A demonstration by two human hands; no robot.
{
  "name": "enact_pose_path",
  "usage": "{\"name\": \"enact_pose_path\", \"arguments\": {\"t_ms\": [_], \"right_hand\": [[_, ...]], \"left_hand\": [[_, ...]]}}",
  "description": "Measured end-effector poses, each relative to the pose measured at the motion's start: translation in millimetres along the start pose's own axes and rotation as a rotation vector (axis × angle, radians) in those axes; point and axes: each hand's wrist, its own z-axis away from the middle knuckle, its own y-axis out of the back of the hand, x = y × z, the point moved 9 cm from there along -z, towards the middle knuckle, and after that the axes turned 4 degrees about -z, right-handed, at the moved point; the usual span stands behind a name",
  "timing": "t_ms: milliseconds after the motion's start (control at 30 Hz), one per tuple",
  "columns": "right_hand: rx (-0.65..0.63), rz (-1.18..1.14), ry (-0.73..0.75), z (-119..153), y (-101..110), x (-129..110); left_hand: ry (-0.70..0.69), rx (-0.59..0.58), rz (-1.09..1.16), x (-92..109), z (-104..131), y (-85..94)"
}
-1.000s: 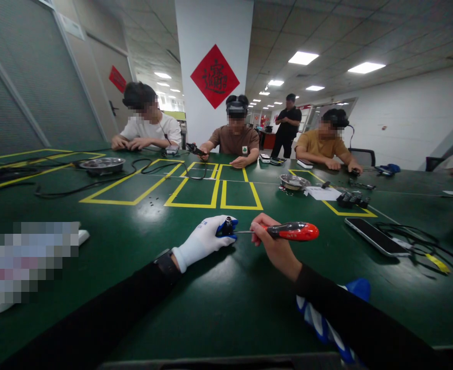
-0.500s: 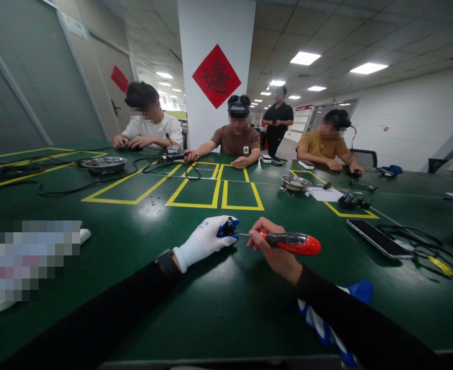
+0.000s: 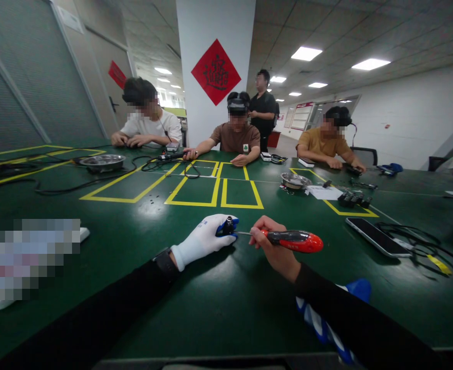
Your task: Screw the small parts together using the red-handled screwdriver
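Observation:
My left hand (image 3: 207,238), in a white glove with blue fingertips, grips a small black part (image 3: 229,226) with a rounded metallic-looking top. My bare right hand (image 3: 275,245) has its fingers closed round the front of a red and black screwdriver (image 3: 298,241). The shaft points left and its tip meets the right side of the black part, by my gloved fingertips; the exact contact point is too small to make out. Both hands are just above the green table (image 3: 211,313), near the middle of the view.
Beside my right forearm lies a blue and white glove (image 3: 359,290). A phone (image 3: 376,237) and black cables (image 3: 422,241) are to the right. Metal bowls (image 3: 103,162) (image 3: 296,181) stand farther off. A blurred-out white object (image 3: 30,262) lies left. Several people are across the table.
Both hands keep their grips, with the screwdriver shifted very slightly right. The standing person in the background has moved left. The view has tilted a little.

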Motion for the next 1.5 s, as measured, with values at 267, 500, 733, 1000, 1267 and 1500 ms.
{"name": "enact_pose_path", "arguments": {"t_ms": [267, 500, 733, 1000, 1267, 1500], "right_hand": [[-0.012, -0.017, -0.011, -0.1, -1.7, 2.3], [0.015, 0.023, 0.022, -0.8, 1.4, -3.7], [0.085, -0.402, -0.110, -5.2, -0.9, 8.7], [0.134, -0.714, -0.077, -9.9, 2.0, 15.3], [0.226, -0.463, -0.040, -9.1, 13.5, 1.6], [0.235, -0.631, -0.069, -12.0, 10.0, 17.9]], "left_hand": [[0.008, 0.001, 0.037, -2.0, 1.3, -0.9], [0.071, -0.053, 0.153, 5.3, 1.4, 2.1], [0.158, -0.082, 0.197, 3.8, 3.8, -0.2], [0.117, -0.049, 0.194, 5.4, 2.8, 2.0], [0.137, -0.057, 0.182, 3.2, 3.6, 0.8], [0.099, -0.044, 0.144, 6.1, 2.2, 2.9]]}}
